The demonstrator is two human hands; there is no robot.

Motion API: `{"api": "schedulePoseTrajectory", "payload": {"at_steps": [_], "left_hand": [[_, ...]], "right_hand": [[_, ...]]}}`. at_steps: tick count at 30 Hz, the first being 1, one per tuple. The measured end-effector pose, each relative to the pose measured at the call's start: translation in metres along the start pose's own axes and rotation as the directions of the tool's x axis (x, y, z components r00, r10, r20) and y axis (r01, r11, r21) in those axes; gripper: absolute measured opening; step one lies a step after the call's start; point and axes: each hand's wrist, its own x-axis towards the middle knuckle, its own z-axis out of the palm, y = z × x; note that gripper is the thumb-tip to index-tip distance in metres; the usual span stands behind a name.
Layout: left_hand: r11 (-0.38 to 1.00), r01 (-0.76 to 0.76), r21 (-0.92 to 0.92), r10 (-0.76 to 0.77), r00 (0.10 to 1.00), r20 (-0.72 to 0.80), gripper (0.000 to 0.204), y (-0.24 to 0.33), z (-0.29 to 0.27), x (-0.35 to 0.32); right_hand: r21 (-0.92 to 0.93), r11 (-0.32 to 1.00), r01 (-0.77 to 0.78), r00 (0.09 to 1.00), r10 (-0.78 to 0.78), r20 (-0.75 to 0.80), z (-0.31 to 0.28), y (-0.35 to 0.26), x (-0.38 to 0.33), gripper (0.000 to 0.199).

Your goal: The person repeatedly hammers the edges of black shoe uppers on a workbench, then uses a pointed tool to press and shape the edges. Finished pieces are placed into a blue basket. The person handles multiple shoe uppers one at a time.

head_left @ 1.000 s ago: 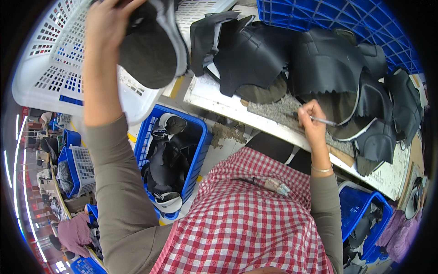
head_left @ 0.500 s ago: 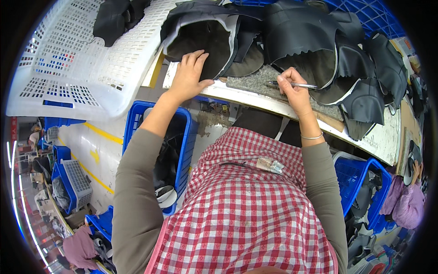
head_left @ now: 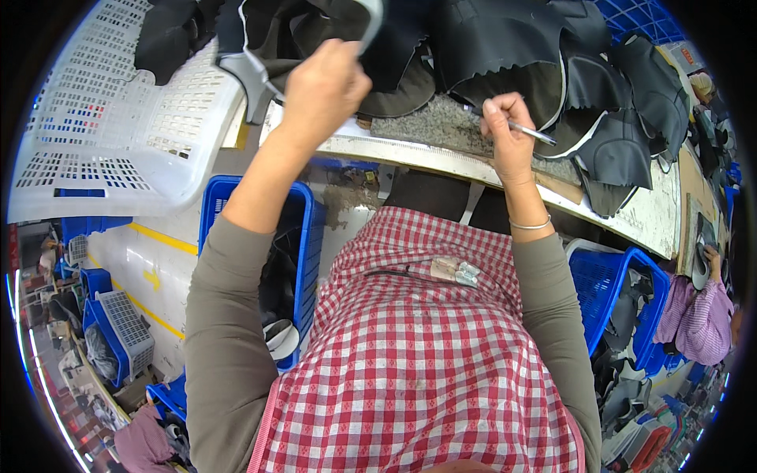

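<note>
My left hand (head_left: 325, 88) grips a black shoe upper with a grey-white edge (head_left: 315, 27) and holds it above the near edge of the workbench (head_left: 441, 162). My right hand (head_left: 506, 134) is closed around a thin silver pen (head_left: 532, 132), resting just over the bench's grey work mat (head_left: 441, 126). A pile of more black shoe uppers (head_left: 599, 87) lies on the bench beyond and to the right of both hands.
A white perforated basket (head_left: 118, 134) holding a black piece sits at the left. Blue crates (head_left: 303, 236) with black parts stand below the bench on the left, and another blue crate (head_left: 607, 292) on the right. Another person in a pink checked sleeve (head_left: 702, 311) works at far right.
My left hand brought a black upper from the white basket over to the bench and now holds it higher and nearer. My right hand kept the pen, staying over the mat.
</note>
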Motion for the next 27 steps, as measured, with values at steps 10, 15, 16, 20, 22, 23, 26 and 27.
{"api": "schedulePoseTrajectory", "payload": {"at_steps": [10, 15, 16, 20, 22, 23, 26, 27], "left_hand": [[0.966, 0.139, -0.219, -0.061, 0.942, 0.329, 0.05, 0.013, 0.059, -0.024], [0.935, 0.239, -0.26, -0.149, 0.934, 0.326, 0.034, 0.003, 0.067, -0.021], [0.927, 0.251, -0.277, -0.153, 0.931, 0.331, 0.034, 0.002, 0.068, -0.021], [0.926, 0.241, -0.29, -0.144, 0.937, 0.319, 0.035, 0.001, 0.07, -0.02], [0.925, 0.242, -0.291, -0.144, 0.936, 0.32, 0.035, 0.002, 0.069, -0.022], [0.923, 0.252, -0.291, -0.152, 0.933, 0.327, 0.035, 0.003, 0.068, -0.023], [0.918, 0.267, -0.292, -0.165, 0.929, 0.332, 0.035, 0.005, 0.067, -0.025], [0.92, 0.242, -0.309, -0.153, 0.946, 0.286, 0.035, 0.004, 0.068, -0.025]], "right_hand": [[-0.052, 0.996, -0.076, 0.972, 0.086, 0.218, 0.034, 0.022, 0.015, 0.018], [-0.196, 0.98, -0.035, 0.98, 0.073, 0.187, 0.037, 0.036, 0.016, 0.024], [-0.216, 0.976, -0.02, 0.981, 0.062, 0.185, 0.038, 0.037, 0.016, 0.023], [-0.282, 0.959, 0.026, 0.989, 0.017, 0.147, 0.042, 0.043, 0.018, 0.024], [-0.363, 0.932, 0.014, 0.99, 0.039, 0.138, 0.043, 0.045, 0.018, 0.024], [-0.391, 0.92, 0.034, 0.987, 0.03, 0.155, 0.044, 0.046, 0.018, 0.025], [-0.392, 0.92, 0.01, 0.991, 0.044, 0.127, 0.043, 0.048, 0.019, 0.026], [-0.388, 0.922, 0.022, 0.991, 0.032, 0.132, 0.043, 0.049, 0.019, 0.026]]}}
